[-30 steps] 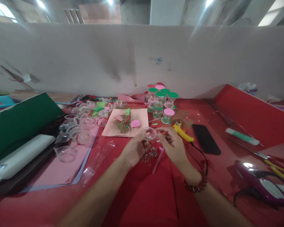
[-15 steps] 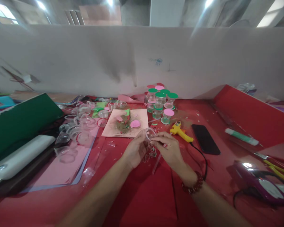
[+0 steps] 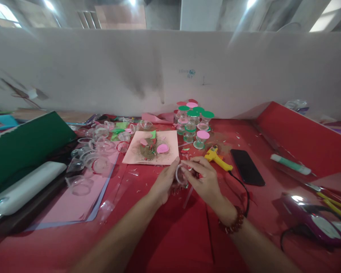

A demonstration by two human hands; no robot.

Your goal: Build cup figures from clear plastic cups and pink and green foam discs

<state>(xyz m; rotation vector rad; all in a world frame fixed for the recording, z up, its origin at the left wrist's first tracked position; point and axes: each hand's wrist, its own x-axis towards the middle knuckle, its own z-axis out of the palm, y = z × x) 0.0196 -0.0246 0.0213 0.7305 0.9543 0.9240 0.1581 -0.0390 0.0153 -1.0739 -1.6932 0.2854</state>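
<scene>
Both hands meet over the red table just in front of a pink card. My left hand [image 3: 165, 181] has its fingers curled around a small clear plastic cup [image 3: 180, 174], tipped so its rim faces me. My right hand [image 3: 205, 179] pinches the cup's rim from the right, thumb and forefinger pressed together; a beaded bracelet [image 3: 233, 223] circles that wrist. The pink card [image 3: 152, 147] carries brownish moss and pink and green paper bits. Red and green scraps lie under the hands.
Lidded clear cups [image 3: 193, 121] with green and pink tops stand at the back. Loose clear cups [image 3: 93, 151] lie on pink sheets at left. A yellow glue gun [image 3: 217, 158], black phone [image 3: 246, 166], glue stick [image 3: 290, 163] and purple tool [image 3: 315, 220] lie right.
The cup has tipped from rim-up to rim toward me, and my right hand has closed in from the right onto its rim. Both hands stay in the same spot.
</scene>
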